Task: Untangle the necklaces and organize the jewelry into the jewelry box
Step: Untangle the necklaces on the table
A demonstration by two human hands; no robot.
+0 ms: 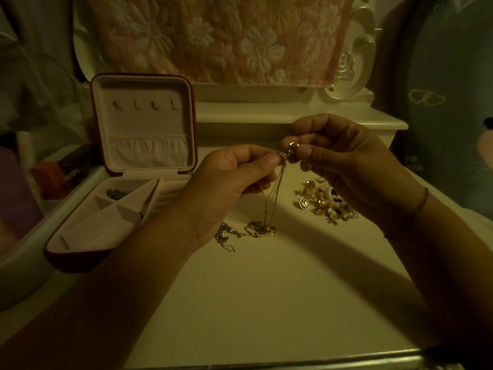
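Above the table's middle, my left hand and my right hand pinch the top of a bunch of thin gold necklace chains between thumbs and fingers. The chains hang down to a tangled heap of gold and silver chain lying on the table. A red jewelry box stands open at the left, its pale lid upright with small hooks and a pocket. One dark item lies in a rear compartment. A pile of loose gold and pearl jewelry sits under my right hand.
The pale table top has a metallic front edge at the bottom. A raised white shelf with carved scrollwork and a floral pink cloth stand behind. Clutter lies beyond the box at the far left.
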